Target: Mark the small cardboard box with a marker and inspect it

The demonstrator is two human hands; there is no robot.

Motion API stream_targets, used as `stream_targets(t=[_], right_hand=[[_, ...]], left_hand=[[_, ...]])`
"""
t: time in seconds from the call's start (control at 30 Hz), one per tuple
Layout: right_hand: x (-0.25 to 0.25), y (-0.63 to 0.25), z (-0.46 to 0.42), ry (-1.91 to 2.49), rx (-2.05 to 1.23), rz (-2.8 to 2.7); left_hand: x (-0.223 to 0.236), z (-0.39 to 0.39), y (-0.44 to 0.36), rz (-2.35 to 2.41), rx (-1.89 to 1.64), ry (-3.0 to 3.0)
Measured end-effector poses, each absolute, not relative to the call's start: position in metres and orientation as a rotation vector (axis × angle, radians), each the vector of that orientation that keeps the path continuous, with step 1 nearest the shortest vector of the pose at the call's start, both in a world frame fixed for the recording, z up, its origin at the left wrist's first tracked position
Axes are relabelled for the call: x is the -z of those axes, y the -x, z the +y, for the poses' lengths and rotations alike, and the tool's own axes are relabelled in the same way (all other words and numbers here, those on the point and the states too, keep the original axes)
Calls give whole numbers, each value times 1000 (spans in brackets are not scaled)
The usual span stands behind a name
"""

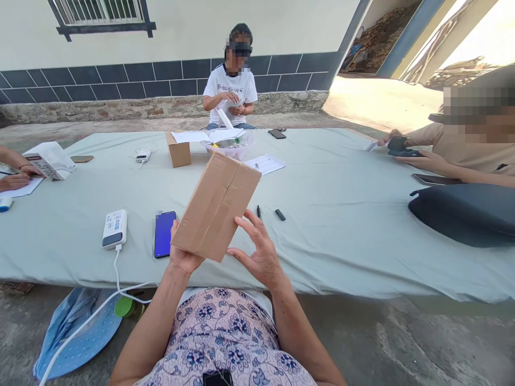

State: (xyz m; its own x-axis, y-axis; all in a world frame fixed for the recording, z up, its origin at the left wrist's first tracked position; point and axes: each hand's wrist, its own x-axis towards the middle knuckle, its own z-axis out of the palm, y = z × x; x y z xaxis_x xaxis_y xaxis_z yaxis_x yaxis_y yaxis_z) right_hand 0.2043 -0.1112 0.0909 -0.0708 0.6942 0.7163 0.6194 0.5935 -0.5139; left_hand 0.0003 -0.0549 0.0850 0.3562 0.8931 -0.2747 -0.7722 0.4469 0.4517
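A closed brown cardboard box [215,206] is held up tilted above the near edge of the table. My left hand [185,257] supports it from below and the left, its fingers mostly hidden behind the box. At the box's right side, my right hand [257,249] has thumb and fingers spread, the tips at or close to the cardboard. Whether they press on it I cannot tell. Just beyond my right hand lie a black pen [259,212] and a small black cap-like piece [280,215]. Left of the box is a phone [164,234] with a blue screen.
A white power bank [115,229] trails a white cable off the near edge. Further back stand another cardboard box [178,153], a plastic basket [249,147] and papers [266,164]. A dark case [462,214] lies at right. Other people sit across, left and right.
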Motion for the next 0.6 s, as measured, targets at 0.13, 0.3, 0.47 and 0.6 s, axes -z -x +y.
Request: stream_targets(t=[0.13, 0.3, 0.47, 0.6], right_hand=[[-86, -213, -109, 1134, -111, -1623], [-79, -221, -104, 1063, -200, -1347], [-79, -229, -103, 1024, -305, -1028], [-82, -231, -106, 979, -352, -954]], left_hand=[[-87, -55, 1, 550, -1099, -274], [-88, -52, 5, 604, -1079, -211], [-91, -53, 7, 576, -1026, -306], [-95, -56, 5, 575, -987, -350]])
